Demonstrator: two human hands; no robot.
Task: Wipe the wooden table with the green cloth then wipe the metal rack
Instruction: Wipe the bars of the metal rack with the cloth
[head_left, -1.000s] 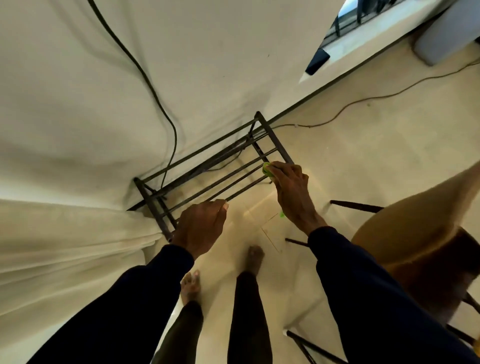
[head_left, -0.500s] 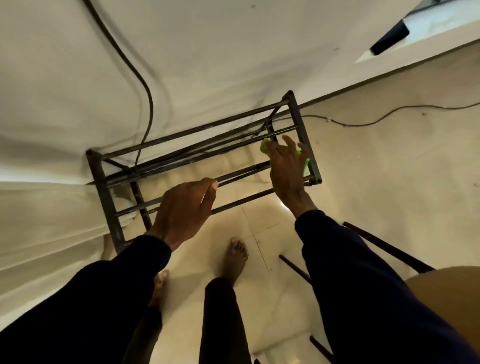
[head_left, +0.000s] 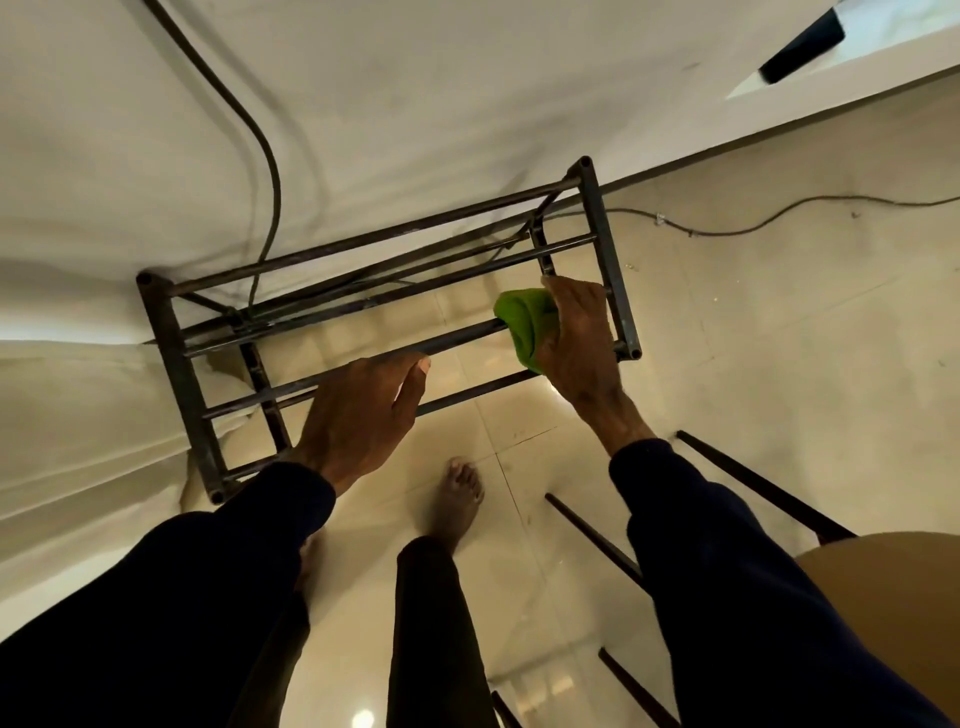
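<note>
The right hand (head_left: 576, 338) clenches the green cloth (head_left: 522, 319) at the rack (head_left: 176, 364) rail's (head_left: 457, 332) right end. The rail runs left toward the left hand (head_left: 358, 415), whose grip is hidden.

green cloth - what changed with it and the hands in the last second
The right hand slid the cloth left along a rack bar, away from the end rail, so more green shows. The left hand still rests on a front bar; the rack stays put.
</note>
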